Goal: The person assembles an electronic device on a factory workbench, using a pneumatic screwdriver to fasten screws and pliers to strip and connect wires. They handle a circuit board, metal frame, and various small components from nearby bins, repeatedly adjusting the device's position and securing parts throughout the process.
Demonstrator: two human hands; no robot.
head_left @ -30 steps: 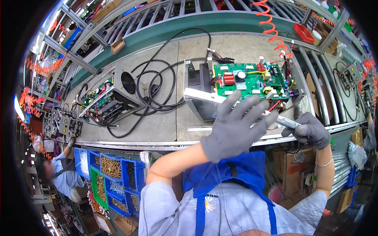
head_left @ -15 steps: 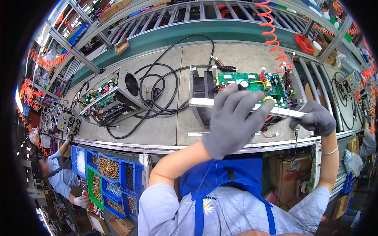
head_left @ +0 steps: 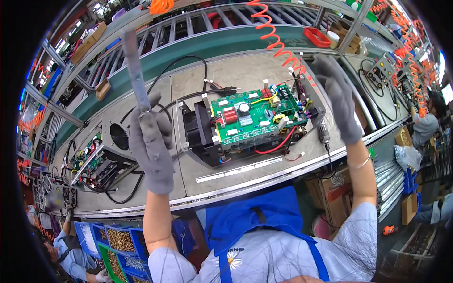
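My left hand (head_left: 152, 148), in a grey glove, is raised left of an open electronics unit. Its fingers are closed round a flat metal strip (head_left: 135, 75) that stands nearly upright. My right hand (head_left: 340, 106), also gloved, is lifted at the unit's right end; its fingers stretch away from me, blurred at the tips, with nothing visible in them. Between the hands a green circuit board (head_left: 257, 111) lies in the open metal casing (head_left: 180, 127), with a black fan housing (head_left: 198, 125) at its left. A slim dark tool-like piece (head_left: 324, 134) with a cable lies below my right hand.
A thin slotted strip (head_left: 239, 170) lies along the bench's near side. Left stands a second open unit (head_left: 101, 151), with black cable around it. An orange coiled hose (head_left: 278, 40) hangs over the board. Blue bins (head_left: 134, 264) hold screws. Other people work at both sides.
The metal strip has left the front of the unit; my left hand has swung it up and left. My right hand has released it and moved away from me. The view has shifted.
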